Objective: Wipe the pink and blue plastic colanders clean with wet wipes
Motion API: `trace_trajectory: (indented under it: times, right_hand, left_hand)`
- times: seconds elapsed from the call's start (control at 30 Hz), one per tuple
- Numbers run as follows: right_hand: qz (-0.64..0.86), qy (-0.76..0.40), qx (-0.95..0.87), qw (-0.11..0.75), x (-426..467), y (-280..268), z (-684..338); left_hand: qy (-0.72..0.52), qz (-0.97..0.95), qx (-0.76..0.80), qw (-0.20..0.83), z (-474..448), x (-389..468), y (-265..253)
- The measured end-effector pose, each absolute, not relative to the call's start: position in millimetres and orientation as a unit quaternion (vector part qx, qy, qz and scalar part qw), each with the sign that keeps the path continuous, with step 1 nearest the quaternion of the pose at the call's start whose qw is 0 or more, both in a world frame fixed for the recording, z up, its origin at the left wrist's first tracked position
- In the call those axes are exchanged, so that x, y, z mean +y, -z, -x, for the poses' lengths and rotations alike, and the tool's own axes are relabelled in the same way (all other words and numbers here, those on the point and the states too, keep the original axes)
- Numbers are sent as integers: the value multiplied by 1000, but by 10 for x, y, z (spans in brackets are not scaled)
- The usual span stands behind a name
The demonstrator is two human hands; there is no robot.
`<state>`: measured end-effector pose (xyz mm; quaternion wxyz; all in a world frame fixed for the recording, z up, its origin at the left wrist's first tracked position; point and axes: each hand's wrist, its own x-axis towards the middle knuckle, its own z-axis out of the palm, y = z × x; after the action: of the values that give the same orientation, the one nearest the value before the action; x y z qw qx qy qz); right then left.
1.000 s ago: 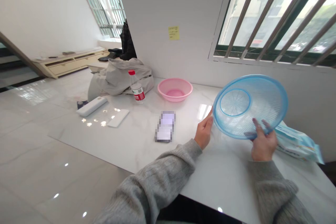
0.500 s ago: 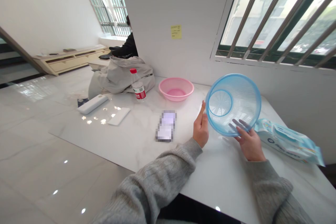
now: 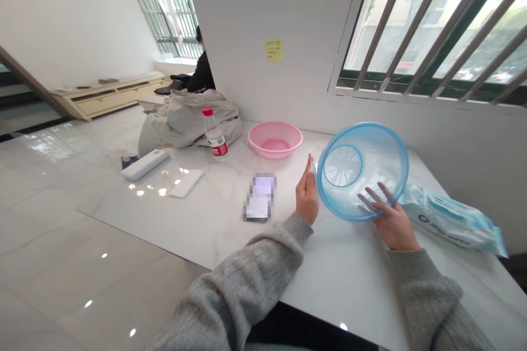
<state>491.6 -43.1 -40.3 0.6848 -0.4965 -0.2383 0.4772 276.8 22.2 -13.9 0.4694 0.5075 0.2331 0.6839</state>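
I hold a blue plastic strainer basket (image 3: 362, 170) tilted above the white table (image 3: 230, 219), its inside facing me. My right hand (image 3: 393, 222) grips its lower right rim, with fingers showing through the mesh. My left hand (image 3: 307, 194) is flat against the basket's left rim, fingers straight and pointing up. A pink basin (image 3: 275, 139) stands farther back on the table, to the left of the basket.
A blurred phone (image 3: 259, 204) lies left of my left hand. A water bottle (image 3: 214, 136), a grey jacket (image 3: 189, 118), a white case (image 3: 145, 164) and a white card (image 3: 186, 182) sit at the far left. A wet-wipe pack (image 3: 450, 219) lies right. A person sits behind the jacket.
The basket has swung left and turned its inside more toward me. My right hand moved left with it, and my left hand straightened against the rim.
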Motion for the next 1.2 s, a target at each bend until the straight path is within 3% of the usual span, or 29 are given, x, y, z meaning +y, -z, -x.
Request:
trace_trajectory:
  times: [0.4, 1.2]
  right_hand:
    - [522, -515, -282, 619, -433, 405, -4860]
    - [513, -534, -292, 605, -459, 374, -4829]
  left_hand:
    - [-679, -555, 188, 443, -2687, 235, 77]
    - [-689, -512, 233, 458, -2672, 352, 93]
